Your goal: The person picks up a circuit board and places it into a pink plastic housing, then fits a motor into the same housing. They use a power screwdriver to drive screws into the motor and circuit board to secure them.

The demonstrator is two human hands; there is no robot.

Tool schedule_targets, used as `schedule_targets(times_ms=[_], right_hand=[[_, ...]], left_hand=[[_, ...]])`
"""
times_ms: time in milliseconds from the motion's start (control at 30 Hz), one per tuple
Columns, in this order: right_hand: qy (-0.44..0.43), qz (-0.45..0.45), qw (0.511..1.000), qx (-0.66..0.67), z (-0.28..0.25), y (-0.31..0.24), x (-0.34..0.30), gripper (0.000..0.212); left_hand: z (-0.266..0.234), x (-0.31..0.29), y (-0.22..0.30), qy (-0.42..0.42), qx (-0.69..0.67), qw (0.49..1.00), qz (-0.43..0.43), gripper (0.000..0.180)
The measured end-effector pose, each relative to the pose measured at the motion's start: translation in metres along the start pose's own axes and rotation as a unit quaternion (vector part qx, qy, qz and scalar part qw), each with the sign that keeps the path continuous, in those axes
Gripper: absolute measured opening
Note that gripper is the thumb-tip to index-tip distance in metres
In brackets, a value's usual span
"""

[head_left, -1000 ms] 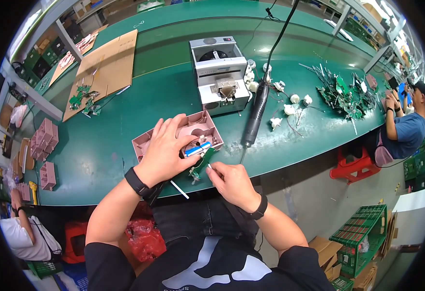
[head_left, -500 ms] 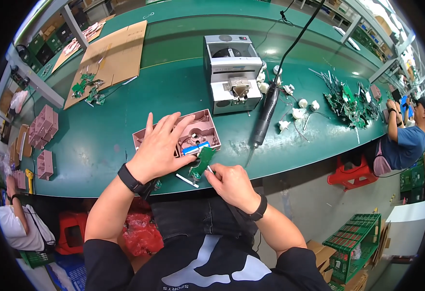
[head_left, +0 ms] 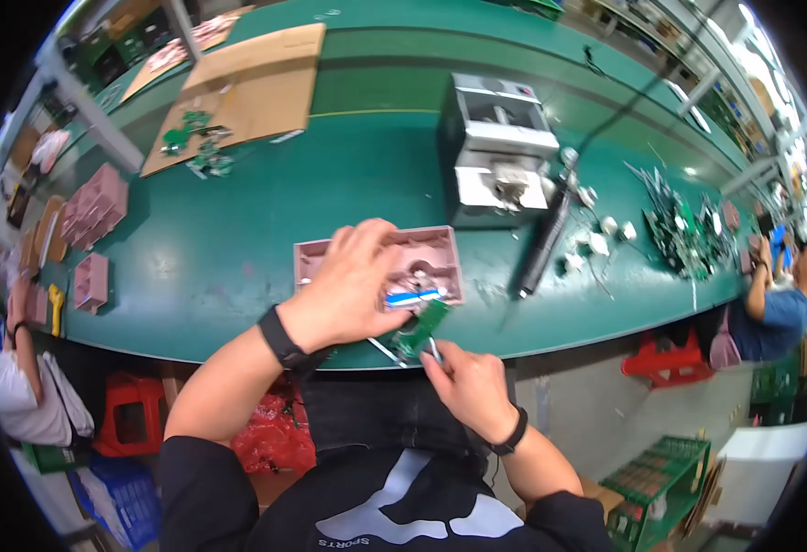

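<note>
Pink plastic housing [head_left: 449,265], open-topped: one, on the green table [head_left: 219,285], close to its near edge, in front of the person. Blue cell [head_left: 413,299]: one, at the housing's near side.

Green circuit board [head_left: 434,318]: one, tilted, just outside the near wall, between the hands. Any wire joining it to the cell is too blurred to tell; if one exists, a pull toward the person could strain or tear it.

Left hand [head_left: 346,290]: fingers partly spread over the housing's left part, thumb near the cell; whether it grips or merely rests cannot be told. Should it only rest, the housing could slide when the board is tugged.

Right hand [head_left: 472,379]: narrow, thumb and finger pinched on a small pale piece [head_left: 436,350] beside the board. Slipping there could scratch or bend the board.

White strip [head_left: 386,351]: one, by the near edge; a brush of the wrist could drop it.

Black screwdriver [head_left: 543,250]: one, farther right, clear of both hands.
</note>
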State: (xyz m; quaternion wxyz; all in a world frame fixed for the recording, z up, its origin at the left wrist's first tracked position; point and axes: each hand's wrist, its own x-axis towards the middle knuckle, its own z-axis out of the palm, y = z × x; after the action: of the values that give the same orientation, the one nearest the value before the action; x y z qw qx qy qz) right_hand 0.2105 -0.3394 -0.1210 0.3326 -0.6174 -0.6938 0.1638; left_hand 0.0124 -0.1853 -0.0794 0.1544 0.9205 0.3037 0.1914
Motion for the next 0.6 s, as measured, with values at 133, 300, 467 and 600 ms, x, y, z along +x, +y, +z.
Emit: schedule_targets(times_ms=[133,300,467,600], right_hand=[[-0.027,0.063,0.997,0.038,-0.018,-0.014,-0.016,0.021],[0.046,0.185,0.980,0.060,-0.028,0.008,-0.045,0.033],[0.106,0.135,0.984,-0.039,-0.023,0.019,-0.058,0.033],[-0.035,0.123,0.985,-0.114,-0.035,-0.009,-0.054,0.021]], left_hand=[[0.006,-0.001,-0.003,0.007,-0.013,1.000,0.003,0.072],[-0.032,-0.011,0.028,0.050,0.006,0.997,0.057,0.074],[-0.115,-0.014,-0.011,0.062,-0.222,0.972,0.055,0.046],[-0.123,-0.006,-0.155,0.226,0.081,0.956,-0.170,0.031]])
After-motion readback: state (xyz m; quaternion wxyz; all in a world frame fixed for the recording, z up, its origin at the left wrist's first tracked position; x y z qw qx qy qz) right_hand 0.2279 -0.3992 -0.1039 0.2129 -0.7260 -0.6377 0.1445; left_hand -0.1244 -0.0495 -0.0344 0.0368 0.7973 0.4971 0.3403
